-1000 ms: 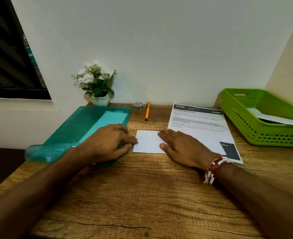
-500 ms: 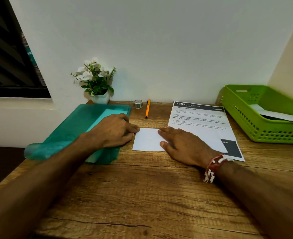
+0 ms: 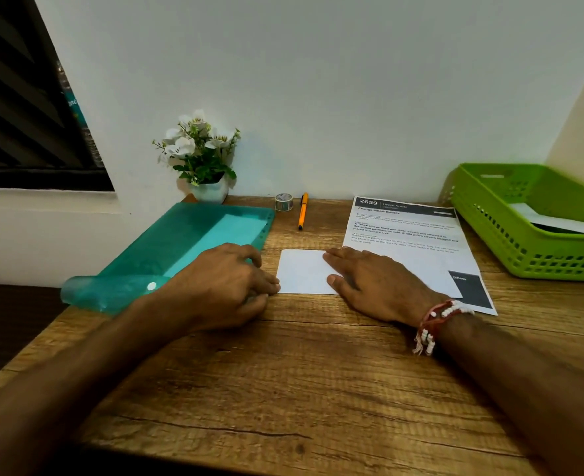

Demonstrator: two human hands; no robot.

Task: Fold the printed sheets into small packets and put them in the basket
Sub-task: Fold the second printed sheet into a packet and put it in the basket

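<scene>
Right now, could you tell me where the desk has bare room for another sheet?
Widest bare wood: the near edge, this side of the left hand and right hand. A narrow gap lies between pen and printed sheet. Crowded behind: folder, folded paper, basket.

Dim, soft light with faint shadows; wide-angle edges bend, and the basket looks smeared.

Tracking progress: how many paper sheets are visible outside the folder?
3: folded sheet under the right hand, printed sheet partly beneath it, white paper in the green basket; more may hide there.
</scene>
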